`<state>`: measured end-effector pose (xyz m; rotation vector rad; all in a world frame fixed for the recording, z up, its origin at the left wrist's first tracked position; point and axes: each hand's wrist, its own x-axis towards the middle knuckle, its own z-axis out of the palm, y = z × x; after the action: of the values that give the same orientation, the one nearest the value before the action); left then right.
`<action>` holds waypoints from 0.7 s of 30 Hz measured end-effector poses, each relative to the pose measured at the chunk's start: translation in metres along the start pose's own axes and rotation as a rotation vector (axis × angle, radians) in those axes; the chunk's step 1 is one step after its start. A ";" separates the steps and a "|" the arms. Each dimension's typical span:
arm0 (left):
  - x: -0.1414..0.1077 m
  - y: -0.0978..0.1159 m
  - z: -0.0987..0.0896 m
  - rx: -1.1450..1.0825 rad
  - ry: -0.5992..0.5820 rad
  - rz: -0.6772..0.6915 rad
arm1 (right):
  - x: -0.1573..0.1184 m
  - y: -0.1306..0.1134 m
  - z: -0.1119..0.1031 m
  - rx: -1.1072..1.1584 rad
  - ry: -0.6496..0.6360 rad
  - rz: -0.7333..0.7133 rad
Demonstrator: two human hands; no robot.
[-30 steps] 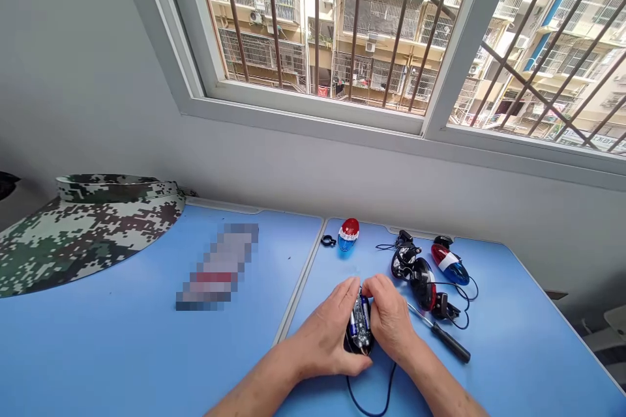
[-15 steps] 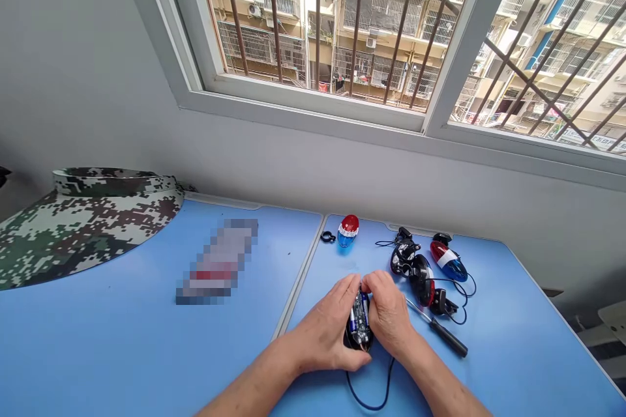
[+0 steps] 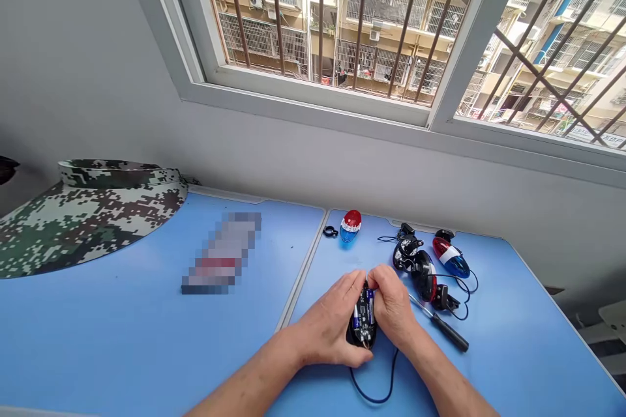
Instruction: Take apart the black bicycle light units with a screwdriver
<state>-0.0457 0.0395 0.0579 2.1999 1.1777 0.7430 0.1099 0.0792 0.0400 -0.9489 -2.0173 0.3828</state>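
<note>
An opened black oval device (image 3: 363,320) lies between my hands, its circuit board and blue-and-silver batteries facing up. My left hand (image 3: 332,326) wraps round its left side, thumb at the near end and fingers at the far end. At the upper right edge, my right hand (image 3: 392,303) presses curled fingers against it; the fingertips are partly hidden. A black cable (image 3: 374,401) loops from the device's near end over the blue table. To the right lies a screwdriver (image 3: 448,331) with a black handle.
Black and red lamp units (image 3: 421,277) with cables sit beyond the screwdriver, beside a red-and-blue lamp (image 3: 450,257). A red-and-blue cover (image 3: 350,227) and black ring (image 3: 330,231) are farther back. A camouflage visor (image 3: 98,221) and a blurred item (image 3: 220,254) are left.
The view has shifted slightly. Both hands still hold the device, and a little more of its board and batteries shows between them.
</note>
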 end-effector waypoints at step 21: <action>-0.005 -0.008 -0.002 0.016 -0.011 -0.173 | 0.000 -0.004 -0.051 0.160 -0.456 0.005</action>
<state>-0.0537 0.0397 0.0530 2.0793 1.3525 0.6512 0.1487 0.0724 0.0719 -0.8179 -2.3462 0.8103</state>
